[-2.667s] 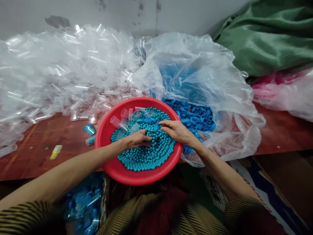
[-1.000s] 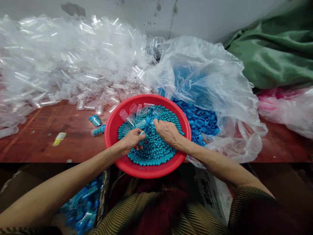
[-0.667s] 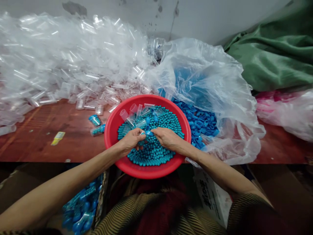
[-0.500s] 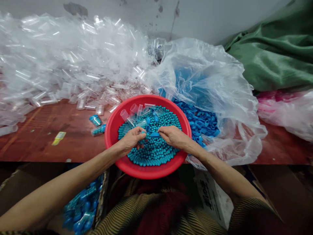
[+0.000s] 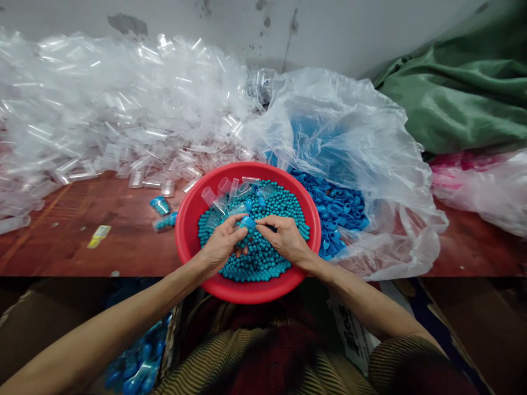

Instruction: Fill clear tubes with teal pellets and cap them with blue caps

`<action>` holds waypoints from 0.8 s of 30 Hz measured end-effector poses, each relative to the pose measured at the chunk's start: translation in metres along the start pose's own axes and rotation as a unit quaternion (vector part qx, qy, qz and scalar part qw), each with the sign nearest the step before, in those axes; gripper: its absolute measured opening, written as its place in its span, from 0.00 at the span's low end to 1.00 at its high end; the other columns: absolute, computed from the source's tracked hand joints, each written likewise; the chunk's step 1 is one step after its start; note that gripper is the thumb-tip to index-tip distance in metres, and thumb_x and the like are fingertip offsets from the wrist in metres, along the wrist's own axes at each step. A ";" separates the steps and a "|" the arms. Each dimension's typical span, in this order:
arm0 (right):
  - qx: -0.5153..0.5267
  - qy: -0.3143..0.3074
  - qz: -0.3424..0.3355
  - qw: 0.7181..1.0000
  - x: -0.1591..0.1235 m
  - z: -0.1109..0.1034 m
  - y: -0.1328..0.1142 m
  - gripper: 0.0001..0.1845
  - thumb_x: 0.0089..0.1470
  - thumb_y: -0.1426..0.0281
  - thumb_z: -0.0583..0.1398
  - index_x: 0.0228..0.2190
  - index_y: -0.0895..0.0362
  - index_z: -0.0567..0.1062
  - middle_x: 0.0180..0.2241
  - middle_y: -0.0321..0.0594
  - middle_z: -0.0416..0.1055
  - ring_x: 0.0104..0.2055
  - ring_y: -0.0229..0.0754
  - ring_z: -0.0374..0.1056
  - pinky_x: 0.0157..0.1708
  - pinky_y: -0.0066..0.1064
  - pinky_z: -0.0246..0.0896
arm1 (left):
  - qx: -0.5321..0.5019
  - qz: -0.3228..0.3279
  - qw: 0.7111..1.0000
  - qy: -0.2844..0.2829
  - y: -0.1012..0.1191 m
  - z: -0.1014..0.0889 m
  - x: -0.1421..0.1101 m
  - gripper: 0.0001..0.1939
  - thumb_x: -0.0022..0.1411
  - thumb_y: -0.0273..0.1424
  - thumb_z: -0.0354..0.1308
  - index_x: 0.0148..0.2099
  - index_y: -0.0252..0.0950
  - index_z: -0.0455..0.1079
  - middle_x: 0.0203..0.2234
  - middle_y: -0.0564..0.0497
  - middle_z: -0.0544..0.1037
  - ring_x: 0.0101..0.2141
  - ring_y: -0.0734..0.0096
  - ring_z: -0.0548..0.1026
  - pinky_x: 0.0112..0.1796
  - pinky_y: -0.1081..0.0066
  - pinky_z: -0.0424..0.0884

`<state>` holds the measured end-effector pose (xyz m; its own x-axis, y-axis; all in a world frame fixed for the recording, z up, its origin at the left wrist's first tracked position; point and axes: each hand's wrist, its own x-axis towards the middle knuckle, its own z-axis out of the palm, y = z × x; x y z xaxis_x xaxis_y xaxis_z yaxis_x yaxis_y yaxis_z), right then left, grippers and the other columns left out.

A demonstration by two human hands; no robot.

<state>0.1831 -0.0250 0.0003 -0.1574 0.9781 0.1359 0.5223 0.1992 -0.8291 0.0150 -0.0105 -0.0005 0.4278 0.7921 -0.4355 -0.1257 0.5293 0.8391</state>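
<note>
My left hand (image 5: 224,242) is closed around a small clear plastic tube (image 5: 245,237) over the red basin (image 5: 253,293); teal beads seem to show in it, though fingers hide most of it. A blue cap (image 5: 248,222) sits at the tube's upper end. The thumb and fingers of my right hand (image 5: 286,240) pinch the cap's right side. Round teal beads (image 5: 263,263) fill the basin's bottom. Several clear tubes (image 5: 208,194) lie on the beads at the back left, with a few blue caps among them.
Clear tubes (image 5: 123,109) are heaped at the back left. Right of the basin, blue caps (image 5: 340,206) spill from a clear plastic bag (image 5: 391,164). Two filled tubes (image 5: 160,206) lie left of the basin. A box below the table holds filled blue-capped pieces (image 5: 138,362).
My right hand has brought the blue cap left onto the tube in my left hand. The hands are closer together, and the view has shifted slightly.
</note>
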 end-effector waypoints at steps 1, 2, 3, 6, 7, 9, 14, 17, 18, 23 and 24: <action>0.004 0.002 -0.003 1.000 -0.001 0.000 0.000 0.09 0.54 0.72 0.57 0.32 0.59 0.78 0.30 0.39 0.77 0.32 0.37 0.71 0.35 0.27 0.62 | 0.003 0.005 1.000 0.002 0.000 0.001 -0.001 0.34 0.47 0.41 0.66 0.53 0.37 0.59 0.21 0.60 0.69 0.16 0.80 0.69 0.15 0.78 0.57; 0.008 0.002 -0.008 1.000 -0.003 0.001 0.000 0.09 0.54 0.72 0.57 0.32 0.59 0.78 0.30 0.39 0.77 0.32 0.37 0.71 0.35 0.27 0.62 | 0.009 0.008 1.000 0.004 0.000 0.002 -0.001 0.33 0.47 0.41 0.66 0.53 0.38 0.59 0.21 0.60 0.69 0.16 0.80 0.68 0.15 0.78 0.56; 0.008 -0.002 -0.018 1.000 -0.004 0.002 0.000 0.09 0.54 0.72 0.57 0.32 0.59 0.78 0.30 0.39 0.77 0.31 0.37 0.71 0.34 0.26 0.62 | 0.015 0.011 1.000 0.009 -0.001 0.003 -0.001 0.31 0.47 0.40 0.65 0.52 0.38 0.60 0.20 0.60 0.68 0.15 0.80 0.67 0.14 0.79 0.55; -0.012 -0.027 -0.070 0.997 -0.005 0.005 0.004 0.10 0.55 0.71 0.56 0.32 0.59 0.77 0.29 0.39 0.76 0.30 0.36 0.70 0.33 0.26 0.62 | 0.029 0.017 0.999 0.037 -0.002 0.005 -0.001 0.25 0.47 0.39 0.65 0.46 0.38 0.61 0.18 0.61 0.66 0.13 0.82 0.64 0.14 0.79 0.53; -0.025 -0.038 -0.087 0.995 -0.005 0.005 0.006 0.10 0.56 0.71 0.55 0.32 0.59 0.77 0.29 0.40 0.75 0.30 0.37 0.69 0.33 0.27 0.62 | 0.031 0.020 0.998 0.044 -0.003 0.005 -0.002 0.24 0.47 0.39 0.65 0.44 0.38 0.61 0.17 0.62 0.66 0.13 0.83 0.62 0.14 0.79 0.53; -0.041 -0.065 -0.111 0.991 -0.003 0.001 0.008 0.10 0.57 0.71 0.55 0.33 0.59 0.77 0.28 0.40 0.74 0.31 0.37 0.69 0.35 0.28 0.62 | 0.040 0.029 0.998 0.048 -0.003 0.004 -0.003 0.22 0.48 0.39 0.64 0.43 0.38 0.61 0.16 0.62 0.64 0.13 0.84 0.61 0.13 0.79 0.52; 0.122 -0.157 -0.002 0.980 0.008 -0.018 0.011 0.13 0.51 0.71 0.58 0.40 0.57 0.75 0.34 0.39 0.73 0.30 0.35 0.68 0.33 0.29 0.66 | 0.103 0.034 0.994 -0.006 0.002 -0.004 -0.005 0.25 0.49 0.44 0.62 0.45 0.38 0.59 0.19 0.59 0.69 0.13 0.79 0.66 0.12 0.79 0.56; 0.245 -0.126 0.108 0.955 0.014 -0.017 0.012 0.23 0.49 0.70 0.58 0.49 0.57 0.68 0.33 0.36 0.72 0.25 0.33 0.67 0.27 0.28 0.68 | 0.125 0.031 0.991 -0.025 0.004 -0.005 -0.005 0.25 0.50 0.44 0.61 0.45 0.39 0.58 0.21 0.58 0.70 0.14 0.77 0.69 0.13 0.78 0.59; 0.257 -0.105 0.124 0.953 0.015 -0.014 0.012 0.27 0.49 0.70 0.59 0.52 0.57 0.65 0.33 0.36 0.72 0.25 0.34 0.68 0.26 0.28 0.68 | 0.130 0.031 0.991 -0.022 0.004 -0.004 -0.005 0.24 0.50 0.44 0.61 0.45 0.39 0.58 0.21 0.59 0.69 0.14 0.76 0.69 0.13 0.78 0.59; 0.082 -0.069 0.040 0.993 0.009 0.001 0.001 0.21 0.56 0.70 0.52 0.52 0.59 0.66 0.42 0.46 0.72 0.39 0.41 0.70 0.38 0.35 0.68 | 0.127 0.056 0.990 0.024 -0.004 0.006 -0.004 0.25 0.53 0.39 0.59 0.51 0.40 0.56 0.21 0.60 0.66 0.13 0.78 0.65 0.15 0.75 0.61; 0.026 -0.081 0.005 0.996 0.006 0.002 -0.003 0.20 0.58 0.69 0.51 0.52 0.60 0.66 0.44 0.48 0.72 0.43 0.43 0.69 0.43 0.38 0.66 | 0.121 0.062 0.990 0.032 -0.006 0.007 -0.004 0.26 0.54 0.38 0.58 0.54 0.40 0.55 0.21 0.60 0.65 0.13 0.79 0.64 0.15 0.75 0.61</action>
<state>0.1789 -0.0194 0.0029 -0.2883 0.9567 0.0412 0.4812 0.1819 -0.8575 0.0207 -0.0190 -0.0012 0.3636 0.8682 -0.3377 0.0481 0.3445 0.9375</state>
